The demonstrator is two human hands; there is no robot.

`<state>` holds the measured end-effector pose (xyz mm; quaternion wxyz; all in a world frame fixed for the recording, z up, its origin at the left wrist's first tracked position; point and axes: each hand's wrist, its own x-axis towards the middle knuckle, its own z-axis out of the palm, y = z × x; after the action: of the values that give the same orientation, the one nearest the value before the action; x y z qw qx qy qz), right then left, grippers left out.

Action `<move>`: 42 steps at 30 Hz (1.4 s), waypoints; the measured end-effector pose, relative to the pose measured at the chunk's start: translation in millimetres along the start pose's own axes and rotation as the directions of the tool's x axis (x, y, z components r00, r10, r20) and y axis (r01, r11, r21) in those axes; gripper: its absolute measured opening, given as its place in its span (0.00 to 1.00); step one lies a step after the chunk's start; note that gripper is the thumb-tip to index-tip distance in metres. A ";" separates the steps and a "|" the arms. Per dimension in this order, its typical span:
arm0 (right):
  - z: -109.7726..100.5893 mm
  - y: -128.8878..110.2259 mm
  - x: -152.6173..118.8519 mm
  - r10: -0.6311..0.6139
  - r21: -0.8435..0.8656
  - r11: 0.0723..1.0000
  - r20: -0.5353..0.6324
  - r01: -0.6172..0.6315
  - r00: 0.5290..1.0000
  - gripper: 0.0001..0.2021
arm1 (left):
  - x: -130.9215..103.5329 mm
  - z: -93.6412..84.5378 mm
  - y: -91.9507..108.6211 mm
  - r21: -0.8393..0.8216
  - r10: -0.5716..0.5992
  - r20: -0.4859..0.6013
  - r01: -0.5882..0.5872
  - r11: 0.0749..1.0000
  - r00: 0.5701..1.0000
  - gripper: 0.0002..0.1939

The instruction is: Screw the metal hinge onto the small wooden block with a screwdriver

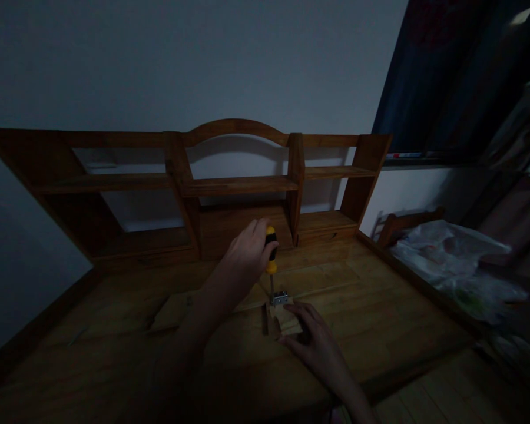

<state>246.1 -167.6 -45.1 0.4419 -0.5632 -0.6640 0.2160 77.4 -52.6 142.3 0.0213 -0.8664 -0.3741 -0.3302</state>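
Observation:
My left hand [249,247] is closed around the yellow and black handle of a screwdriver [271,268], which stands nearly upright with its shaft pointing down. The tip meets the area of a small shiny metal hinge [281,297] at the far edge of a light wooden block [287,320]. Whether a screw sits under the tip is too small to tell. With fingers and thumb, my right hand [313,338] grips the block from its right side, low over the desk. A dark narrow strip [265,319] lies just left of the block.
The wooden desk [380,306] has a raised edge on the right. A shelf unit [241,187] stands along its back. A flat piece of wood or cardboard [172,312] lies beyond my left forearm. Beside the desk, plastic bags [450,247] rest near a chair [406,221].

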 end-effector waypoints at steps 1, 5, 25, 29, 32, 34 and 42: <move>-0.2 -0.3 0.1 0.003 0.000 1.000 -0.001 -0.003 1.000 0.27 | -0.3 -0.5 1.5 -0.022 -0.005 0.019 0.006 1.000 1.000 0.16; -1.1 -0.7 0.7 0.012 -0.004 1.000 -0.006 -0.012 1.000 0.27 | -0.5 -3.5 6.5 -0.034 -0.050 0.129 0.055 0.998 0.990 0.13; -2.5 -1.1 0.4 0.017 0.043 0.999 0.009 -0.017 1.000 0.27 | -0.1 -17.0 19.1 0.284 -0.136 0.090 0.106 0.953 0.987 0.10; -2.4 -2.7 0.4 0.022 0.040 0.999 0.010 -0.022 1.000 0.27 | -1.1 -17.0 16.6 0.255 -0.087 0.126 0.052 0.965 0.988 0.12; -2.4 -3.6 0.5 0.025 0.041 0.999 0.000 -0.025 1.000 0.27 | 0.2 -13.8 12.4 0.198 -0.062 0.121 0.037 0.979 0.991 0.13; -2.3 -3.6 0.6 0.029 0.043 0.999 -0.003 -0.029 1.000 0.27 | 1.8 -10.1 8.2 0.138 -0.035 0.103 0.021 0.990 0.994 0.14; -1.5 -0.4 1.6 0.024 0.043 0.999 -0.014 -0.023 1.000 0.27 | 3.9 -5.1 3.3 0.018 -0.007 0.046 0.006 1.000 0.999 0.09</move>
<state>247.2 -166.6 -43.4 0.4563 -0.5628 -0.6493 0.2312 78.7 -53.9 149.2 0.0194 -0.8722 -0.3805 -0.3069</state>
